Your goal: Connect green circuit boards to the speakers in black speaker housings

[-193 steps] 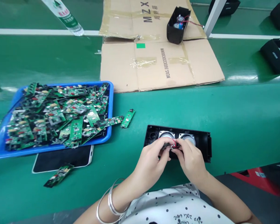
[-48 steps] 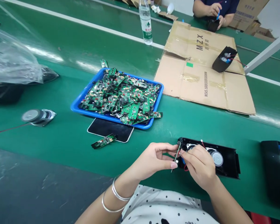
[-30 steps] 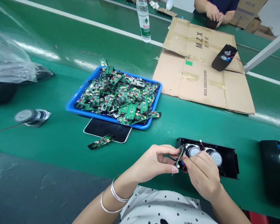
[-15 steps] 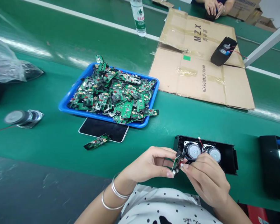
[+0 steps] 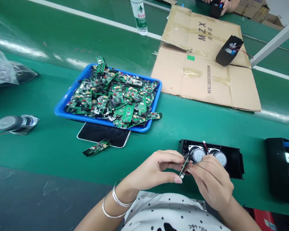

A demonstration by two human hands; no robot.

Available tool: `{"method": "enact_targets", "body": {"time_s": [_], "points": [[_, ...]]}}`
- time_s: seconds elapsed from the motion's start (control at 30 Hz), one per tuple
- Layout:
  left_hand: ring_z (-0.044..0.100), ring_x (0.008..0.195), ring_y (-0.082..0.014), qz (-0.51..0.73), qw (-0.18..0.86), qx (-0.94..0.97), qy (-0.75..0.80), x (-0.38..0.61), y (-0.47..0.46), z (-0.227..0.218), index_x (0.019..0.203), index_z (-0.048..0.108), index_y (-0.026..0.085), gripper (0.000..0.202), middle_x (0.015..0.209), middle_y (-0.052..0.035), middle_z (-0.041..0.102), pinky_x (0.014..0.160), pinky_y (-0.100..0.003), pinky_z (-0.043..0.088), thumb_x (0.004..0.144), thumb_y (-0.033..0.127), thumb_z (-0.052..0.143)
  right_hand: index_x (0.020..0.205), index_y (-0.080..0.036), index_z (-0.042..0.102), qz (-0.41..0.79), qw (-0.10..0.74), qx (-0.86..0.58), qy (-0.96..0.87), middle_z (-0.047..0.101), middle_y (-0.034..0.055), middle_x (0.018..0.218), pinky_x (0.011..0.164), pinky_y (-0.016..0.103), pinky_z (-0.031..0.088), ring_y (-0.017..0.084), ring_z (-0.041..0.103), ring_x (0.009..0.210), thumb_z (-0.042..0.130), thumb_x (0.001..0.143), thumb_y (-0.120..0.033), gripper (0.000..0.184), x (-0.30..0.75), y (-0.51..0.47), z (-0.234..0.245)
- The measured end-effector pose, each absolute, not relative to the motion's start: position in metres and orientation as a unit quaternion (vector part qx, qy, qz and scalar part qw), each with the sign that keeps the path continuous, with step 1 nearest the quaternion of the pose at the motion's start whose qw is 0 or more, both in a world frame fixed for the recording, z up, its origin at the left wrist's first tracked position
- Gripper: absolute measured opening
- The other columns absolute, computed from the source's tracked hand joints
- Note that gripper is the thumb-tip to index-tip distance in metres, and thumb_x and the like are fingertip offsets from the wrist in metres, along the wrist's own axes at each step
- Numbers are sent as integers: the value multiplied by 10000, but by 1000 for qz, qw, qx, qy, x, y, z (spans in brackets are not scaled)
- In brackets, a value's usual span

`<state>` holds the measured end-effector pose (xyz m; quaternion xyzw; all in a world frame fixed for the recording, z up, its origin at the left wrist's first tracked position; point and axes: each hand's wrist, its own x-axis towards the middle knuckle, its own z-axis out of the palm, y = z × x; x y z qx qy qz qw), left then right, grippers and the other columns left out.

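Observation:
My left hand [image 5: 156,168] is closed on a small green circuit board [image 5: 184,167], gripping it between thumb and fingers, edge-on to me. At the board's right side my right hand [image 5: 213,179] pinches a small wire connector, now mostly hidden by the fingertips; a bit of red wire shows below them. Just behind the hands lies an open black speaker housing [image 5: 234,160] with two round speakers [image 5: 197,154] in it. A thin wire with a white plug [image 5: 204,142] stands up between the speakers.
A blue tray [image 5: 60,110] heaped with circuit boards sits partly on a phone [image 5: 120,139]. One loose board [image 5: 96,148] overlaps the phone. Around are a loose speaker [image 5: 16,123], flattened cardboard [image 5: 195,81], a bottle [image 5: 139,17], another housing [image 5: 276,170] and a co-worker's hands [image 5: 225,7].
The board in my left hand has turned from showing its component side to nearly edge-on. My right fingertips have closed in against it, covering the white connector. The view has shifted slightly.

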<state>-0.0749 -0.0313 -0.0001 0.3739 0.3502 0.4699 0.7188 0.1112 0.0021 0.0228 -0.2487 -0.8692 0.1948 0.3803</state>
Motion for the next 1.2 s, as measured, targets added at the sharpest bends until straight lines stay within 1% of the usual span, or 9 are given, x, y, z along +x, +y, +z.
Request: {"method": "enact_targets", "body": {"time_s": [0.17,0.3,0.4,0.47,0.57,0.67,0.87,1.0,1.2], "points": [[557,770,-160,450,544,518,484,-67,-30,16,1131,692,248,451,885,-47,640,741,-275,483,691,262,788,805,-164,591,204,387,-309,-845,562,31,695,612,319,423,152,490,662,510,843,11,197,109,11,11],[549,738,-154,424,510,553,505,-64,-28,24,1175,666,229,537,899,-45,630,706,-253,475,665,333,799,807,-169,576,234,357,-322,-845,537,17,691,700,338,438,147,487,689,499,868,-13,184,115,15,5],[566,742,-156,440,532,531,490,-65,-26,24,1066,726,210,321,870,-54,646,699,-253,471,825,401,633,788,-169,568,244,342,-313,-852,534,7,682,708,331,434,139,481,673,516,869,-26,172,119,16,6],[581,769,-162,445,555,502,493,-64,-24,22,961,758,193,326,853,-66,658,708,-264,473,909,383,498,794,-169,572,253,334,-312,-853,543,4,683,694,322,428,133,479,663,519,874,-33,166,119,16,7],[595,784,-180,419,607,433,518,-59,-21,16,1055,711,159,327,886,-73,658,680,-284,503,797,353,654,868,-167,595,262,320,-313,-855,595,14,733,701,323,428,135,512,688,537,881,-51,130,120,16,9],[609,828,-202,386,648,377,538,-55,-20,10,1199,600,134,572,960,-86,653,678,-313,532,667,265,765,960,-167,605,258,299,-322,-860,643,33,827,765,339,446,152,567,766,529,899,-90,125,133,20,12],[616,881,-169,371,739,324,461,-72,-24,6,975,611,167,258,912,-30,663,723,-263,515,732,184,698,1008,-223,627,264,179,-383,-867,637,42,958,753,294,488,169,582,891,501,919,-133,179,200,27,27],[639,819,-158,315,798,277,433,-80,-31,9,965,554,172,293,924,-39,676,658,-238,511,734,222,726,1085,-258,638,299,73,-350,-885,596,69,1083,725,292,517,183,577,916,524,905,-165,233,227,14,27],[618,681,-88,162,891,242,349,-64,-39,25,977,504,178,292,952,-69,702,597,-188,487,758,191,696,920,-213,651,308,133,-319,-886,661,40,932,713,325,483,166,578,834,493,930,-126,181,216,2,2]]}}
